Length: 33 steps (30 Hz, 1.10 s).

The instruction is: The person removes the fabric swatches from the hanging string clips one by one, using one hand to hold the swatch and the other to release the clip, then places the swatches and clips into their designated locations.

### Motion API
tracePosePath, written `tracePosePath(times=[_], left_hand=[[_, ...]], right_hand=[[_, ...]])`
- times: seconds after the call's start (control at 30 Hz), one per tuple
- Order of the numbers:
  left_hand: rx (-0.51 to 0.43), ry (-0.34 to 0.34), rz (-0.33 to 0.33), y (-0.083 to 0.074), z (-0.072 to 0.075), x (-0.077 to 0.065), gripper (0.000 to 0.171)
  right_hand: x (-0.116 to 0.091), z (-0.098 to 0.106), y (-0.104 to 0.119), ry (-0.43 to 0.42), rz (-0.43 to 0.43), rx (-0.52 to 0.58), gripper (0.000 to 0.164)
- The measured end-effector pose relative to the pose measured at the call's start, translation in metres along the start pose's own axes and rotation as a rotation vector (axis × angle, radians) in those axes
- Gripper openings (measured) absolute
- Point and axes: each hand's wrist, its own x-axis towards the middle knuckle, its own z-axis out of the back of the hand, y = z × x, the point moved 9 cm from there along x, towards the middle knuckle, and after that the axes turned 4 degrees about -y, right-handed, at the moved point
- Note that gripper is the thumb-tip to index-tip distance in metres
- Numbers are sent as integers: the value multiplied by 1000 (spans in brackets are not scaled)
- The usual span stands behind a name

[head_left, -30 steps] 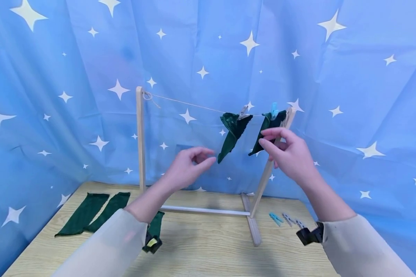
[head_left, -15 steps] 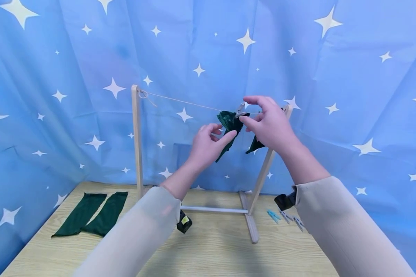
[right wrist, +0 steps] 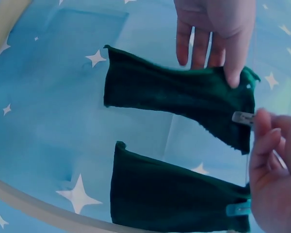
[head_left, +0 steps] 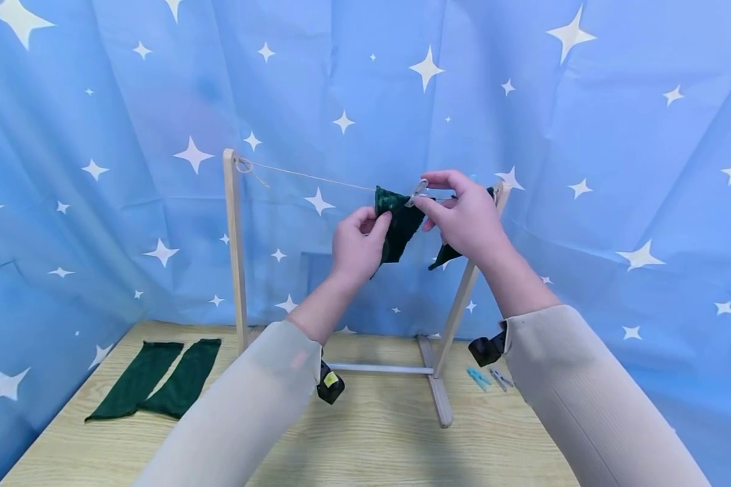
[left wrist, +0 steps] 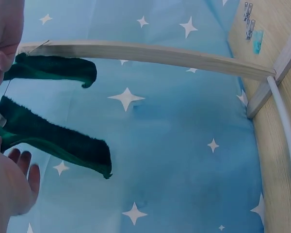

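A dark green cloth [head_left: 404, 230] hangs from a string [head_left: 317, 178], held there by a grey clothespin [right wrist: 242, 118]. My left hand [head_left: 358, 249] pinches the cloth's upper left corner between thumb and fingers, up at the string. With thumb and fingertips my right hand [head_left: 472, 220] grips the clothespin's handle end. In the right wrist view the pin's tip bites the cloth near its top edge. Beside it hangs a second green cloth [right wrist: 169, 194] under a light blue clothespin [right wrist: 238, 209]; in the head view my right hand hides most of that one.
The string runs between the left post [head_left: 234, 250] and right post [head_left: 459, 308] of a wooden frame. Two green cloths [head_left: 137, 382] lie on the table's left. A blue clothespin [head_left: 478, 379] and grey ones [left wrist: 250, 28] lie at the right. A starry blue curtain [head_left: 292, 88] stands behind.
Both hands have moved in to the hanging cloth. My right hand came left and took hold of the grey clothespin; my left hand rose and pulled the folded corner out flat.
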Motion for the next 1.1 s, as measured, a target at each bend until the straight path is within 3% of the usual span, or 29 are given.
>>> tracePosePath(times=[0.3,0.5,0.73,1.1], left_hand=[[-138,68,38,-1,8,2,24],[-164,105,67,-4,11,1,23],[-162,200,75,-7,11,-3,22],[-219,321,144,-4,21,-14,19]], right_hand=[[1,-1,3,-12,-19,181,44],[-2,2,10,-63,9,149,40],[-8,8,15,-158,84,107,33],[-18,29,13,-323,94,229,23]])
